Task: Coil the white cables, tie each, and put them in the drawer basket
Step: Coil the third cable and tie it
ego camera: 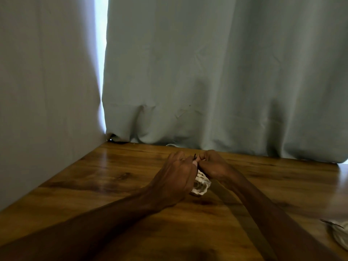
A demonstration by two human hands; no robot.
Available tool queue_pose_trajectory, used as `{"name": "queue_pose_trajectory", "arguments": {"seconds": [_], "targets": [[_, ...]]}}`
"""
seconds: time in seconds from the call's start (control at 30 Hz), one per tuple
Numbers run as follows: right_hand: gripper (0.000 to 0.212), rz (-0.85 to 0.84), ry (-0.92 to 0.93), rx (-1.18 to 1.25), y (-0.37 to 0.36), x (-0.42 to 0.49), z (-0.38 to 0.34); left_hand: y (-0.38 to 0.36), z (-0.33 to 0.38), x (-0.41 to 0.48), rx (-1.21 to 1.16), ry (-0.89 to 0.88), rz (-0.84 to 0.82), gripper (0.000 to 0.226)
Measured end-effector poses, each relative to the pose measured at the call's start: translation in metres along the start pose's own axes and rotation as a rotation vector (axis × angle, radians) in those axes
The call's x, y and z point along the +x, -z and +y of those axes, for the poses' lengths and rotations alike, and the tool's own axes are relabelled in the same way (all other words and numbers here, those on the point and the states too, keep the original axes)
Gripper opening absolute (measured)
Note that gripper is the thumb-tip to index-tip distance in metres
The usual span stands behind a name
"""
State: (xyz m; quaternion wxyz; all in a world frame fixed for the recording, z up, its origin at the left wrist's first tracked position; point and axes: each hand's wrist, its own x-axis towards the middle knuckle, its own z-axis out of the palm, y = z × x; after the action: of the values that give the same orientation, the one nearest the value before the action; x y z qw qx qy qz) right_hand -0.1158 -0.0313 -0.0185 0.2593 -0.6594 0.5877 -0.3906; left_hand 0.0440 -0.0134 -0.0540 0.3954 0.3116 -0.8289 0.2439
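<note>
Head view, looking forward and down. A wooden table (98,185) fills the lower half of the frame, its surface glossy with light reflections. Pale grey-blue curtains (207,72) hang behind it across the upper half, with a bright vertical gap of daylight in the upper left.

Just right of centre, low in the frame, two bare forearms reach in from the bottom edge and meet above the table. The left hand (175,178) comes from the lower left, its back toward the camera, fingers curled closed. The right hand (214,166) comes from the lower right, fingers also bent inward. The fingertips of both hands are pinched together on a small dark tie (194,157), whose short end sticks up between them at the top of the hands.

Below and between the hands sits a coiled white cable (201,185), partly hidden by the left hand; it looks bunched in loops, and a clear connector shows on it. Whether it rests on the table or hangs from the hands cannot be told.

At the lower right edge of the frame, a blurred pale object (339,236) lies on the table; what it is cannot be made out.
</note>
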Motion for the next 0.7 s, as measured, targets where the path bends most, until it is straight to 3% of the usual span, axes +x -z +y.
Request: {"name": "queue_pose_trajectory", "arguments": {"seconds": [0.07,0.27,0.37,0.47,0.57,0.63,0.7], "targets": [[0.033,-0.027,0.002,0.048,0.0,-0.001,-0.001,0.002,0.0,0.0,0.019,-0.046,0.038,0.051],[0.044,-0.071,0.063,0.113,-0.003,-0.001,-0.004,0.001,-0.005,-0.001,0.12,-0.173,0.091,0.032],[0.03,-0.095,0.116,0.159,-0.004,-0.004,-0.01,-0.001,-0.015,-0.002,0.193,-0.171,0.15,0.028],[0.007,0.084,0.218,0.2,-0.005,0.001,-0.012,-0.004,-0.035,-0.007,0.148,0.001,0.166,0.026],[0.018,0.293,0.428,0.15,-0.008,-0.01,-0.026,0.002,-0.056,-0.005,-0.007,0.263,0.153,0.024],[0.027,0.185,0.468,0.221,-0.013,-0.025,-0.039,0.008,-0.062,0.001,-0.122,0.454,0.096,0.011],[0.029,0.024,0.448,0.124,-0.027,-0.037,-0.046,0.011,-0.069,0.008,-0.232,0.629,0.196,0.031]]}}
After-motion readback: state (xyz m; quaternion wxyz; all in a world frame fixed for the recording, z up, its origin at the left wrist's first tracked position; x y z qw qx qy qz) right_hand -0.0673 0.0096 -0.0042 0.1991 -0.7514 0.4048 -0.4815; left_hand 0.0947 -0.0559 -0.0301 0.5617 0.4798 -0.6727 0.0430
